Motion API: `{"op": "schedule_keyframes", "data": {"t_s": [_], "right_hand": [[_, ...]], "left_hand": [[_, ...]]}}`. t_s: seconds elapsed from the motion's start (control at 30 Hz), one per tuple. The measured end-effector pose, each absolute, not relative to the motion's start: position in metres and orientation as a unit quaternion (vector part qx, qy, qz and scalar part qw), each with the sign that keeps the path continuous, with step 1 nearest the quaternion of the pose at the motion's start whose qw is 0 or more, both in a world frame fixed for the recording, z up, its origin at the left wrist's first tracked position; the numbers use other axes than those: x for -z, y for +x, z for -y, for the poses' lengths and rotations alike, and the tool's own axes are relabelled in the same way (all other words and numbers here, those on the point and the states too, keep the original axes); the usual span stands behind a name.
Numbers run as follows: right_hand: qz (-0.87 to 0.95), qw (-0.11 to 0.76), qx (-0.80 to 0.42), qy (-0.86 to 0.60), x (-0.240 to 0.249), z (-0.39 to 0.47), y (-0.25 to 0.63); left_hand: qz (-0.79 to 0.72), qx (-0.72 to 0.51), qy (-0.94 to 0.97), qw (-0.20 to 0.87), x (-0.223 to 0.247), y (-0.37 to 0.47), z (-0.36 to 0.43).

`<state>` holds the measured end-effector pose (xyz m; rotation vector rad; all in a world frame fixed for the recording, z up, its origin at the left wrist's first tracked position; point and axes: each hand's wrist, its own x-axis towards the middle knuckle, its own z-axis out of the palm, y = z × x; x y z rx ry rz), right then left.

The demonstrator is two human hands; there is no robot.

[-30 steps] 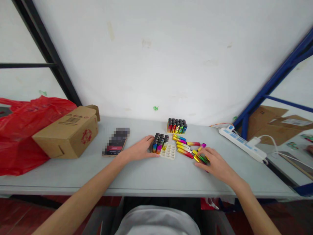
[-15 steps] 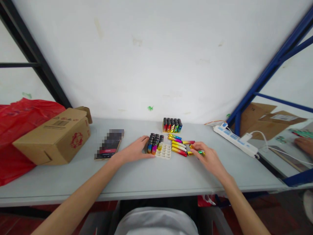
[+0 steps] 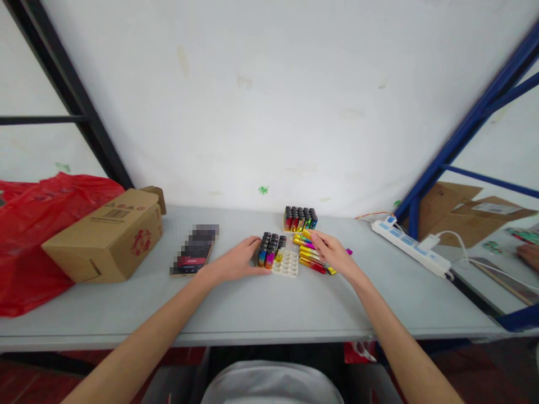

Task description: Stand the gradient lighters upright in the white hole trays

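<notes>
My left hand (image 3: 239, 260) rests at the left side of a white tray (image 3: 287, 265), thumb and fingers apart around its edge. Several black-topped, colourful lighters (image 3: 269, 253) stand in the tray's left part; cups at its right show bare. Pinched in my right hand (image 3: 332, 251) is a yellow lighter (image 3: 307, 232), raised over loose shiny lighters (image 3: 312, 263) lying right of the tray. Behind them stands a full block of upright lighters (image 3: 300, 219).
On the left are a cardboard box (image 3: 105, 238), a red plastic bag (image 3: 29, 247) and a phone (image 3: 196, 252). A white power strip (image 3: 410, 247) lies right, beside a blue frame (image 3: 446, 140). A person's hand (image 3: 529, 255) shows at the far right.
My right hand has moved left and up from the right end of the loose lighters, with a yellow lighter in its fingers. My left hand stays by the tray. The view has shifted slightly.
</notes>
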<state>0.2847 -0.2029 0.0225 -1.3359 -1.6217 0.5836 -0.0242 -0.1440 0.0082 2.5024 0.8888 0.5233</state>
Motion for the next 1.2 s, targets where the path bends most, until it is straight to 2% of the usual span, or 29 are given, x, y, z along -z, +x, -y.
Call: {"op": "schedule_keyframes", "data": {"t_s": [0.2,0.37,0.47,0.53,0.7,0.77,1.2], "right_hand": [[0.553,0.543,-0.317,-0.547,-0.028,0.183,0.27],[0.56,0.539,-0.409,-0.478,-0.029,0.177,0.253],[0.574,0.506,-0.45,-0.46,-0.024,0.179,0.244],[0.584,0.49,-0.419,-0.493,-0.019,0.18,0.24],[0.637,0.493,-0.209,-0.554,-0.008,0.185,0.234],[0.646,0.486,-0.161,-0.566,-0.006,0.188,0.231],[0.655,0.473,-0.137,-0.574,-0.007,0.193,0.228]], "left_hand": [[-0.335,-0.177,0.9,0.216,-0.01,-0.023,0.145],[-0.324,-0.187,0.904,0.208,-0.009,-0.023,0.145],[-0.324,-0.182,0.905,0.209,-0.009,-0.024,0.145],[-0.318,-0.184,0.906,0.21,-0.009,-0.024,0.145],[-0.312,-0.195,0.904,0.218,-0.009,-0.024,0.144],[-0.314,-0.19,0.904,0.221,-0.009,-0.023,0.145],[-0.314,-0.19,0.904,0.22,-0.011,-0.024,0.146]]}}
